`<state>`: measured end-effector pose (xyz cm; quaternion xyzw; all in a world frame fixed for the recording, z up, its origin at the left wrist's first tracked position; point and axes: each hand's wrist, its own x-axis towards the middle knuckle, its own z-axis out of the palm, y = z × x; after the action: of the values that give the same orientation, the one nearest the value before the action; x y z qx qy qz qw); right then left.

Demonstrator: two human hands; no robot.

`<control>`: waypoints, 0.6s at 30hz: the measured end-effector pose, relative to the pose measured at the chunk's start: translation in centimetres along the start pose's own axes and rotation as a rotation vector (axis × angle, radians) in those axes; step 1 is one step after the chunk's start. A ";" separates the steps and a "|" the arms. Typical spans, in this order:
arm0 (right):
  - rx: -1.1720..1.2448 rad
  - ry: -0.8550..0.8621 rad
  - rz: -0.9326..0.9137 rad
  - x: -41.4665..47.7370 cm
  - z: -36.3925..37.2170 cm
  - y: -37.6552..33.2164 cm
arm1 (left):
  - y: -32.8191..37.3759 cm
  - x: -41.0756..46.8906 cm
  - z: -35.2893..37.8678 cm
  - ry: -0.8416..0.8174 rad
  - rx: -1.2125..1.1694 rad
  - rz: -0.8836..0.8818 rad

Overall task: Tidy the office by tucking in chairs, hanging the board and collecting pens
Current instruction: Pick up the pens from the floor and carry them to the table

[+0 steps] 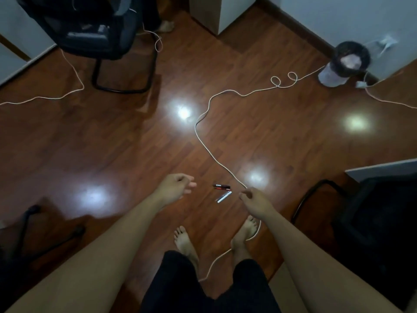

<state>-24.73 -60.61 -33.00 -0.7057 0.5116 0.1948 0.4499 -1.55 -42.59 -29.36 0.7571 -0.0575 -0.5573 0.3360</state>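
Wooden floor [112,136] fills the view, a white cable [204,143] trailing across it. Both hands, left hand [174,186] and right hand [256,199], hang empty with loosely curled fingers above the pens [222,192] lying beside the cable. Pen collecting seems underway; next calls for bending down to pinch them.

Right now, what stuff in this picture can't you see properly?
All in the head view:
- Pens: too small and blurred to count surely or read colours; some lie close together.
- White cable: its near end runs behind the right foot and legs.
- Chair at right: dark, cut off by the frame edge.
- Bin: contents blurred.
- Left hand and right hand: fingers curled, palms hidden.
- The board: not in view.
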 end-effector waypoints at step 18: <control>0.127 -0.090 0.147 41.0 24.2 26.0 | -27.3 47.8 17.7 -0.043 0.196 -0.109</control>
<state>-27.15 -64.71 -87.07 -0.6267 0.5527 0.2258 0.5007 -7.26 -51.59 -86.18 0.7762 -0.0776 -0.5827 0.2279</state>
